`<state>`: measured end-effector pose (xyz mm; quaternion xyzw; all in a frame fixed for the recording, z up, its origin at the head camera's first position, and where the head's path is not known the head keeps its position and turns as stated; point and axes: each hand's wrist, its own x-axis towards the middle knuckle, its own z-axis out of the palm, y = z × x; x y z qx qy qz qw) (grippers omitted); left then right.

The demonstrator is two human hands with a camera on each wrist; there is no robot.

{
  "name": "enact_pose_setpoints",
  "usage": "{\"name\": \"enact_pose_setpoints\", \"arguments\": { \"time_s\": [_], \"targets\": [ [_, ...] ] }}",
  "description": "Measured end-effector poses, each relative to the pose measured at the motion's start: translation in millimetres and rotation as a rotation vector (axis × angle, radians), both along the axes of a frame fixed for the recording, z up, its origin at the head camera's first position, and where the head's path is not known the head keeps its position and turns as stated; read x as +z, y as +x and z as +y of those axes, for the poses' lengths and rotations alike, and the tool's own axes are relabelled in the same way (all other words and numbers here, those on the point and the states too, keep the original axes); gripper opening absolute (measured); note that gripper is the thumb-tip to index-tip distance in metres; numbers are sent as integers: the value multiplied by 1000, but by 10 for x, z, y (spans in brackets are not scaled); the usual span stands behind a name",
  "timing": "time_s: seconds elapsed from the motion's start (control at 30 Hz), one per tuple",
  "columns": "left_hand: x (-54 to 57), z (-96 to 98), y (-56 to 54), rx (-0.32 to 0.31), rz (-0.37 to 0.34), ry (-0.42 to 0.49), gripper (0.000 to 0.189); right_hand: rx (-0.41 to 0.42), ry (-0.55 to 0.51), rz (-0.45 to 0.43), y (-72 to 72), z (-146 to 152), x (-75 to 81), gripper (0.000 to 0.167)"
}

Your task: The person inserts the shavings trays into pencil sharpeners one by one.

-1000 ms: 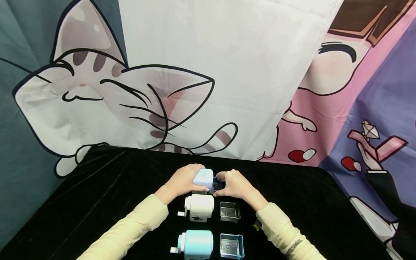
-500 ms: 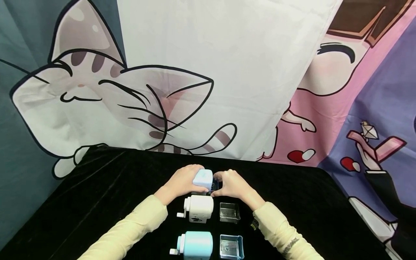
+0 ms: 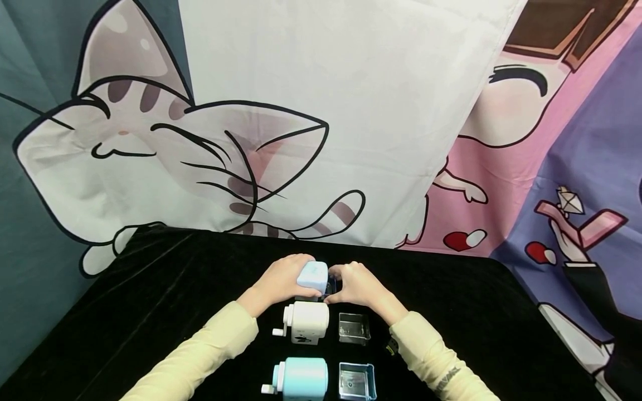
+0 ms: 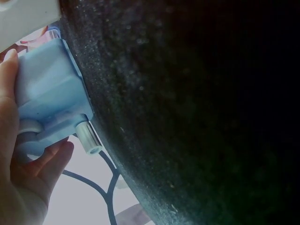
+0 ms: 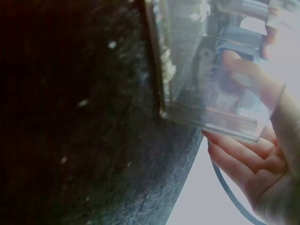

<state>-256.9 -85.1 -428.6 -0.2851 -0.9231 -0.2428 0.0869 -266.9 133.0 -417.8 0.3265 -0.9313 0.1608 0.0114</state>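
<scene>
At the far end of a row, my left hand (image 3: 283, 278) grips a pale blue crank pencil sharpener (image 3: 313, 275). The left wrist view shows its blue body (image 4: 51, 79) and the pale crank knob (image 4: 89, 138). Thumb and fingers of my right hand (image 3: 362, 285) pinch a transparent dark-blue shavings drawer (image 3: 330, 285) at the sharpener's right side. How far the drawer sits inside is hidden. Nearer lie a white crank sharpener (image 3: 310, 322) and a turquoise one (image 3: 304, 377). In the right wrist view, a clear drawer (image 5: 183, 101) partly covers my right hand (image 5: 258, 159).
Right of the white sharpener lies a clear drawer (image 3: 354, 327); a bluish clear drawer (image 3: 357, 381) lies beside the turquoise one. Black cloth (image 3: 200, 312) covers the table. A cartoon-printed curtain (image 3: 391, 111) hangs behind its far edge.
My right hand has shifted slightly left, bringing the dark-blue drawer a little closer to the pale blue sharpener. The left hand keeps its grip, and the other sharpeners and drawers stay put.
</scene>
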Motion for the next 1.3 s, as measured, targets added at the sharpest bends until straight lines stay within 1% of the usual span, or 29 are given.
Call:
{"name": "enact_pose_setpoints", "arguments": {
  "time_s": [0.27, 0.57, 0.7, 0.83, 1.03, 1.3],
  "targets": [
    [-5, 3, 5, -4, -8, -5, 69, -10, -15, 2, 26, 8, -2, 60],
    [5, 14, 1, 4, -6, -11, 69, -10, -18, -5, 4, 50, 8, 70],
    [6, 16, -4, 4, 7, -13, 70, -8, -22, -17, 1, 77, 29, 72],
    [0, 12, -11, 4, 15, -13, 70, -10, -23, -27, -5, 90, 39, 69],
    [0, 7, -10, 5, 7, -18, 70, -12, -22, -36, -9, 79, 37, 61],
    [1, 3, -8, 11, -4, -26, 70, -20, -11, -41, -10, 49, 40, 59]
  ]
}}
